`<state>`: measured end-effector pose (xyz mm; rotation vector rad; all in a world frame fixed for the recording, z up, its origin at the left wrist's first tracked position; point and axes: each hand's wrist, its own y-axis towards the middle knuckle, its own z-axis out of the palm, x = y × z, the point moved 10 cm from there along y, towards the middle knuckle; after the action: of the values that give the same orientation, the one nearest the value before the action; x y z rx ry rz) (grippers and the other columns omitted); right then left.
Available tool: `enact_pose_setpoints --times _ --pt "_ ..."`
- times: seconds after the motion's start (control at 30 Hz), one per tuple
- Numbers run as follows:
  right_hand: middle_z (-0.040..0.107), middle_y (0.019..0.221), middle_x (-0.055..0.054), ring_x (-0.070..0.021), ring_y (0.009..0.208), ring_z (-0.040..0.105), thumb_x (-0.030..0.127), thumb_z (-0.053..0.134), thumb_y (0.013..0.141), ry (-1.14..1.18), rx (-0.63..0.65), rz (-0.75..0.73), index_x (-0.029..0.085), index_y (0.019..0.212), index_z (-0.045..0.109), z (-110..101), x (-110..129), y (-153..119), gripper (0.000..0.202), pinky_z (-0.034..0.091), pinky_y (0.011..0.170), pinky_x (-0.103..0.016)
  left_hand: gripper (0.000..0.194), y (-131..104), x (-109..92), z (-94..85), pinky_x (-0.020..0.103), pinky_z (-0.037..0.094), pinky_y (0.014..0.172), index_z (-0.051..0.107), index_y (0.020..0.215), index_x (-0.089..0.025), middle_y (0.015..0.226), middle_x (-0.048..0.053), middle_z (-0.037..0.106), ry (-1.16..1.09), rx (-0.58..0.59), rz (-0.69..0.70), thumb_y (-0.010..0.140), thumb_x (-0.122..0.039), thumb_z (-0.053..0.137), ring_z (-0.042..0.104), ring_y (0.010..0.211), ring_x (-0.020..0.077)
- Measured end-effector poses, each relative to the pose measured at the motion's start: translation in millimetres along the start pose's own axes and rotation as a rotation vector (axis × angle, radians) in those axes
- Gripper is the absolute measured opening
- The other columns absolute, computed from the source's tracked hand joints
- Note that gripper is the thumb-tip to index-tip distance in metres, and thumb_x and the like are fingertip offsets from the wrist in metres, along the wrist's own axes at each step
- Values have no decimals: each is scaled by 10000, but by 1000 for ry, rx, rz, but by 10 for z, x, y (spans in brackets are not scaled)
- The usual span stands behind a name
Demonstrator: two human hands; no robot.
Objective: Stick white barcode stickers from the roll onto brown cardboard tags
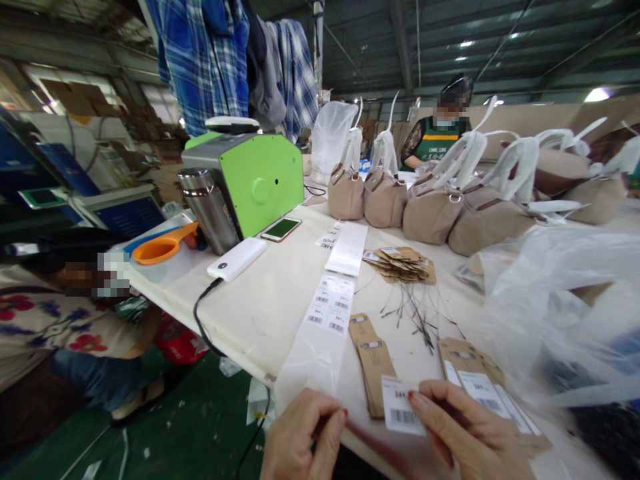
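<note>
My right hand [465,427] pinches a white barcode label [397,408] between thumb and fingertips, over the lower end of a stack of brown cardboard tags [373,363]. At the table's front edge is my left hand [305,433], its thumb and forefinger curled together. Whether anything is between those fingertips I cannot make out. Just beyond it lies a strip of label backing [315,353], bare at the near end and bearing several barcode labels farther up. To the right, more brown tags [460,353] carry white barcode labels, partly behind my right hand.
Strung brown tags [405,263] lie in a pile mid-table. Several beige handbags [433,210] stand behind, with clear plastic bags [565,300] at right. A phone [281,229], power bank [237,259], steel flask [210,210] and green machine [265,180] are at left. One person crouches left; another stands behind the bags.
</note>
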<state>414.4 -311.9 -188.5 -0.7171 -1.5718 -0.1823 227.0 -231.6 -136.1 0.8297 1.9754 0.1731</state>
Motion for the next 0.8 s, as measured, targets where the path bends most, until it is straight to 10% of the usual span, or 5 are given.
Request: enact_pose_setpoints --times 0.2,0.8 --pt "460 540 48 -75 478 337 478 614 703 -88 68 0 190 655 582 13 176 253 294 241 436 -202 127 25 -520 213 222 532 697 585 887 -119 836 79 643 172 -79 542 788 -84 514 583 762 142" --pt "484 495 58 -51 441 376 444 772 575 305 -21 129 178 674 610 -41 -44 361 327 264 420 -170 109 73 -443 374 252 509 653 597 736 -118 717 55 577 116 -139 520 788 -84 508 519 736 144"
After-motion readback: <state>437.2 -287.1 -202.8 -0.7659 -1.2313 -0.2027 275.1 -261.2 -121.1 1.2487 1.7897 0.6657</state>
